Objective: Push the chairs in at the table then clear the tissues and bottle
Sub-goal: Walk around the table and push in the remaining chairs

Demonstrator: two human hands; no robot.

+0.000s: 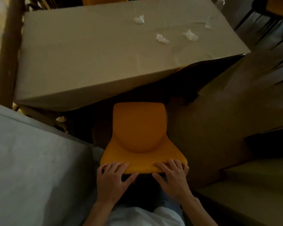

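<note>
My grip is on the top edge of the orange chair [137, 137]'s backrest: my left hand [112, 178] holds it at about 7 o'clock of the chair, fingers laid over the front of the edge and thumb spread along its rear side, and my right hand [171, 176] holds it the same way at about 5 o'clock. The chair faces the desk [88, 59], which lies at 12 o'clock from my hands under a beige cloth, and the front of the seat sits just at the desk's near edge, where the cloth hangs in shadow. Three crumpled white tissues lie on the desk toward 1 o'clock: one tissue [139, 19] farthest off, a second tissue [162, 38] nearer me, and a third tissue [190, 35] just to 3 o'clock of the second, all apart from one another. At the far corner around 1 o'clock something clear and crinkled shows, too blurred to name. A grey surface [31, 160] fills the 9 o'clock side.
</note>
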